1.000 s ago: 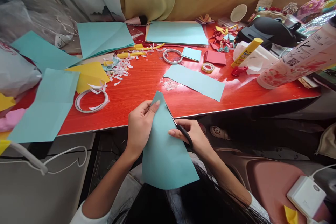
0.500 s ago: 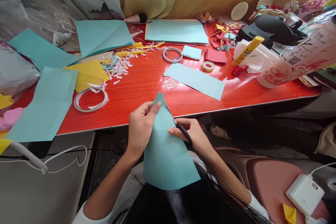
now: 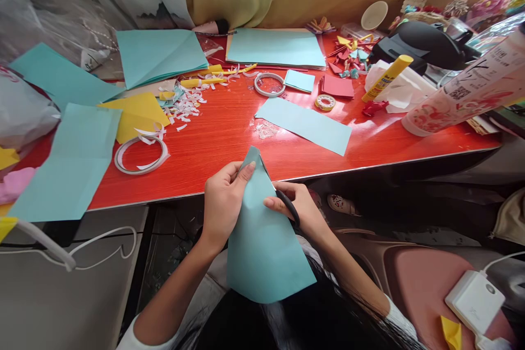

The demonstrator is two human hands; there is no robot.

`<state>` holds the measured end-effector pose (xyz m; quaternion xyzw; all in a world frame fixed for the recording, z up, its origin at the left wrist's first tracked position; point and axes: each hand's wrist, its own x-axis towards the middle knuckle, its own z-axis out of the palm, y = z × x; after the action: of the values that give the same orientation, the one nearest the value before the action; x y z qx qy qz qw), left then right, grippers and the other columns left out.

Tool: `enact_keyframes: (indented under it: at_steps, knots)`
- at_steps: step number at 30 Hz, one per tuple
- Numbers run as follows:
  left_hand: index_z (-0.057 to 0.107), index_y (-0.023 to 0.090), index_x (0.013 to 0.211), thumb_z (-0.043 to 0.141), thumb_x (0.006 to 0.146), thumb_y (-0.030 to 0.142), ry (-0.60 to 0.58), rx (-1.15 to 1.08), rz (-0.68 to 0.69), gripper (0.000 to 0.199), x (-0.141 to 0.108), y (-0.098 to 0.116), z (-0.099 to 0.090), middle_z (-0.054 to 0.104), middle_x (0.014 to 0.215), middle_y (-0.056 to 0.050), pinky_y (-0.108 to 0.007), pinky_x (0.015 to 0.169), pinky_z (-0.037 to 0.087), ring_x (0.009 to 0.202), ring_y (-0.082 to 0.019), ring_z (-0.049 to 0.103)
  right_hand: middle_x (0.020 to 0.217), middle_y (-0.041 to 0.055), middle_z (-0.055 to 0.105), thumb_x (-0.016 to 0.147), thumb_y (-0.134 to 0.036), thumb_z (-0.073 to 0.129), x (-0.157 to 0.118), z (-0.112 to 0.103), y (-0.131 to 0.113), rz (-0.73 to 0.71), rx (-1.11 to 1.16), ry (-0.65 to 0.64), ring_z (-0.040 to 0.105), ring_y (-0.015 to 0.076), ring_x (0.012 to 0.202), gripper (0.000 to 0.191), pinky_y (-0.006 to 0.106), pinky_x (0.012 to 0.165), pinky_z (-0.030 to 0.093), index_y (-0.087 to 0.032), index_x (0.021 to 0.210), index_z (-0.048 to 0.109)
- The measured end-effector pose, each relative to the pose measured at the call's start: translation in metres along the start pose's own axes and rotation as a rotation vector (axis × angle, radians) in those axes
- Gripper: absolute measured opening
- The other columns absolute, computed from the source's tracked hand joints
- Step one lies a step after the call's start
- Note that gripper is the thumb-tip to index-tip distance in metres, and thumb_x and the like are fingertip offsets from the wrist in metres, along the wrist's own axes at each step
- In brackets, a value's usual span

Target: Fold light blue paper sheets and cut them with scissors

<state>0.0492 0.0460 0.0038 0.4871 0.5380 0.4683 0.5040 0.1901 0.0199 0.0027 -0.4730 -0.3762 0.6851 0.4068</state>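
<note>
A sheet of light-blue paper [image 3: 266,251] hangs over my lap, its narrow upper end just past the table's front edge. My left hand [image 3: 225,199] pinches that upper end, thumb on top. My right hand [image 3: 301,209] is closed round the black handle of a pair of scissors [image 3: 289,206], whose blades run along the sheet's right edge and are partly hidden by the paper. On the tabletop beyond lies a cut light-blue paper strip [image 3: 305,126].
The red table [image 3: 205,158] bears a tape roll [image 3: 141,155], a second tape ring [image 3: 269,85], paper scraps [image 3: 186,104], stacked blue sheets [image 3: 274,49], a yellow glue stick [image 3: 388,77] and a tall printed cup [image 3: 463,87]. A pink stool [image 3: 426,279] stands at the right.
Both hands and the held sheet have shifted slightly right. The sheet's top end has tilted a little, and the scissors stay at its right edge.
</note>
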Motion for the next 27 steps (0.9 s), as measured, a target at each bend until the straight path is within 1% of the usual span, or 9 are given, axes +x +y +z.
enact_keyframes:
  at_steps: [4, 6, 9, 12, 17, 22, 27]
  knots:
    - [0.06, 0.017, 0.07, 0.064, 0.078, 0.043, -0.009, -0.008, -0.004, 0.028, -0.0006, -0.0012, 0.0005, 0.052, 0.062, 0.002, -0.02, 0.047, 0.033, 0.054, -0.009, 0.041, 0.062, 0.0004, 0.062, 0.052, -0.042, 0.084, -0.0003, 0.0005, -0.0014, 0.011, -0.018, 0.024, 0.054, 0.0128, 0.057, 0.04, 0.022, 0.051, 0.043, -0.012, 0.077, 0.073]
    - [0.06, 0.017, 0.07, 0.064, 0.079, 0.042, -0.012, -0.011, -0.005, 0.027, -0.001, -0.0016, 0.0007, 0.052, 0.062, 0.002, -0.02, 0.048, 0.033, 0.055, -0.009, 0.042, 0.063, 0.0004, 0.061, 0.051, -0.042, 0.084, 0.0003, 0.0003, -0.0012, 0.022, -0.014, 0.031, 0.055, 0.0133, 0.058, 0.041, 0.022, 0.052, 0.044, -0.012, 0.077, 0.072]
    - [0.061, 0.016, 0.071, 0.063, 0.079, 0.041, -0.021, -0.022, -0.007, 0.027, -0.0023, -0.0012, 0.0013, 0.052, 0.063, 0.002, -0.019, 0.05, 0.035, 0.057, -0.009, 0.043, 0.064, 0.0003, 0.061, 0.051, -0.04, 0.084, 0.0019, -0.0004, -0.0001, 0.002, 0.001, 0.022, 0.056, 0.0136, 0.06, 0.04, 0.022, 0.054, 0.045, -0.013, 0.077, 0.072]
    - [0.063, 0.016, 0.074, 0.062, 0.08, 0.041, -0.036, -0.026, -0.012, 0.026, -0.0038, -0.001, 0.0022, 0.053, 0.064, 0.002, -0.019, 0.052, 0.036, 0.058, -0.009, 0.044, 0.062, -0.0002, 0.06, 0.052, -0.038, 0.084, 0.0022, -0.0008, 0.0005, -0.02, -0.011, 0.029, 0.054, 0.0127, 0.059, 0.037, 0.021, 0.052, 0.044, -0.012, 0.074, 0.07]
    - [0.064, 0.017, 0.075, 0.063, 0.08, 0.041, -0.059, -0.054, -0.027, 0.025, -0.0049, -0.003, 0.0022, 0.051, 0.063, 0.003, -0.02, 0.051, 0.037, 0.058, -0.01, 0.047, 0.063, 0.0001, 0.059, 0.055, -0.037, 0.083, 0.0002, 0.0001, 0.0007, 0.008, -0.011, 0.042, 0.052, 0.0116, 0.057, 0.034, 0.021, 0.05, 0.042, -0.012, 0.074, 0.07]
    - [0.065, 0.017, 0.077, 0.064, 0.079, 0.041, -0.087, -0.086, -0.052, 0.024, -0.0052, -0.0039, 0.0018, 0.053, 0.063, 0.002, -0.02, 0.051, 0.038, 0.057, -0.01, 0.048, 0.061, -0.0008, 0.054, 0.055, -0.039, 0.082, 0.0019, -0.0017, -0.0007, -0.034, -0.045, 0.018, 0.051, 0.0121, 0.057, 0.034, 0.022, 0.052, 0.042, -0.012, 0.069, 0.066]
    - [0.067, 0.017, 0.079, 0.065, 0.078, 0.041, -0.098, -0.122, -0.079, 0.024, -0.0039, -0.0063, 0.0024, 0.055, 0.064, 0.002, -0.02, 0.049, 0.039, 0.057, -0.011, 0.05, 0.056, -0.0027, 0.048, 0.059, -0.042, 0.08, 0.0014, -0.0054, -0.003, -0.008, -0.109, 0.037, 0.041, 0.0085, 0.049, 0.035, 0.022, 0.046, 0.035, -0.012, 0.073, 0.066]
